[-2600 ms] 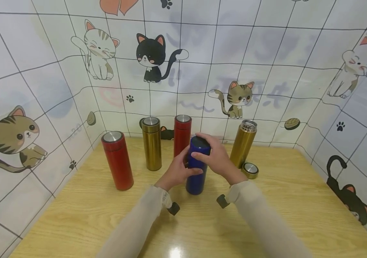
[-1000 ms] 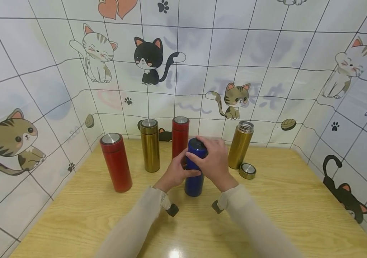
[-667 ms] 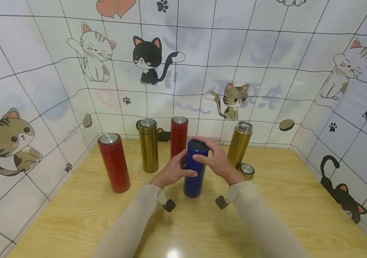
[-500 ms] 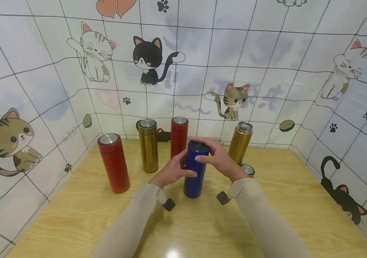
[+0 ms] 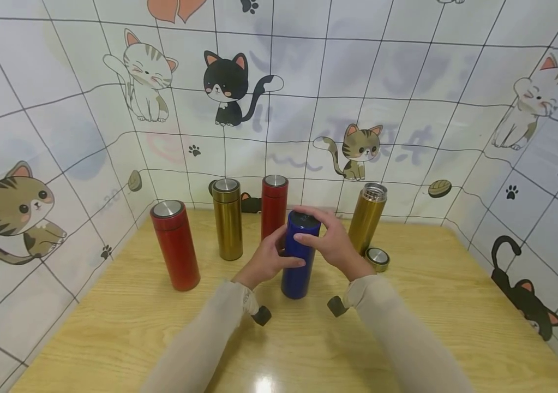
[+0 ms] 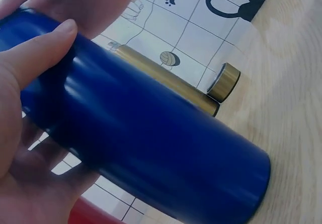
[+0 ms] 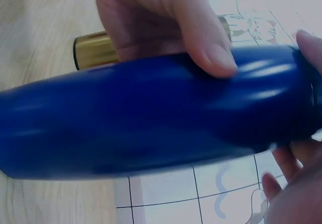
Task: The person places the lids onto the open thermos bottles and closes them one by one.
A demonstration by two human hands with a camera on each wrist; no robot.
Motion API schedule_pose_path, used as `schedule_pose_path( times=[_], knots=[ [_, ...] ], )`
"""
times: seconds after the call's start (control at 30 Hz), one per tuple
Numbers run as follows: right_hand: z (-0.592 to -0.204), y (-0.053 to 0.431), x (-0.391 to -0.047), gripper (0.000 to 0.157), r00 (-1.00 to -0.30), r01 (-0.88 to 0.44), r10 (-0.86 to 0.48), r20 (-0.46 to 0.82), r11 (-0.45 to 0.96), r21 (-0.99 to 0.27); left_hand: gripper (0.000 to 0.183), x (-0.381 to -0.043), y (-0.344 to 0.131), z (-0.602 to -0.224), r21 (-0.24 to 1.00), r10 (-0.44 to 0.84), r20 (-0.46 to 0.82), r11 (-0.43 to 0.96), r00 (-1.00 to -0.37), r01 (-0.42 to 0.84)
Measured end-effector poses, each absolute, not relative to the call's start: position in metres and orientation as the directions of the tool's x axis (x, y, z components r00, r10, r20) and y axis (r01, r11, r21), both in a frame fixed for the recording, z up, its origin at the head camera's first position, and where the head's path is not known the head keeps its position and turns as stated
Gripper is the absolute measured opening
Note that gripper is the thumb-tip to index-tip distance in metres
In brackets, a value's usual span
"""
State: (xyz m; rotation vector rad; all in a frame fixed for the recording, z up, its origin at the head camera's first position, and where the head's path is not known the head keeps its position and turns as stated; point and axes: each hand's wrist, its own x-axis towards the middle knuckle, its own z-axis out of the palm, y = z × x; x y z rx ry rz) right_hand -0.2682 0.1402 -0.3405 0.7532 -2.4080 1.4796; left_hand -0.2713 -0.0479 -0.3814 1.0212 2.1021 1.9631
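Observation:
A blue thermos bottle (image 5: 296, 281) with a dark top (image 5: 305, 219) stands upright on the table, nearest the person. My left hand (image 5: 268, 261) grips its body, thumb across the front; the left wrist view also shows that thumb lying on the glossy blue wall (image 6: 166, 128). Around the upper end, my right hand (image 5: 334, 243) has its thumb on the near side and its fingers over the far edge of the top. In the right wrist view, part of my right hand (image 7: 302, 189) shows at the right, below the bottle. Its fingers partly hide the top.
A red thermos (image 5: 175, 248), a gold one (image 5: 229, 226) and another red one (image 5: 274, 204) stand at left and behind. Right of the hands stands an uncapped gold thermos (image 5: 368, 218), its lid (image 5: 377, 258) beside it on the wooden table (image 5: 436, 305). Cat-patterned walls enclose three sides.
One second ago my right hand was turned further left over the bottle's top; it has since swung back to the right. The left hand keeps its grip and the bottle stays in place.

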Motion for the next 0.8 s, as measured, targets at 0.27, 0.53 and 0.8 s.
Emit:
schedule_pose_path(
  times=[0.27,0.53,0.8],
  knots=[
    [-0.347,0.128,-0.261,0.053,-0.816,-0.567,-0.167,0.554,0.420,-0.709,0.079,-0.265,-0.041,-0.382,0.905,0.454,0.387,-0.021,-0.803,0.424],
    [-0.350,0.123,-0.259,0.050,-0.795,-0.581,-0.126,0.593,0.440,-0.685,0.082,-0.261,-0.039,-0.384,0.900,0.427,0.399,-0.012,-0.811,0.436],
    [-0.349,0.127,-0.264,0.053,-0.797,-0.577,-0.151,0.584,0.473,-0.666,0.083,-0.262,-0.036,-0.384,0.899,0.411,0.394,0.013,-0.822,0.437]
  ],
)
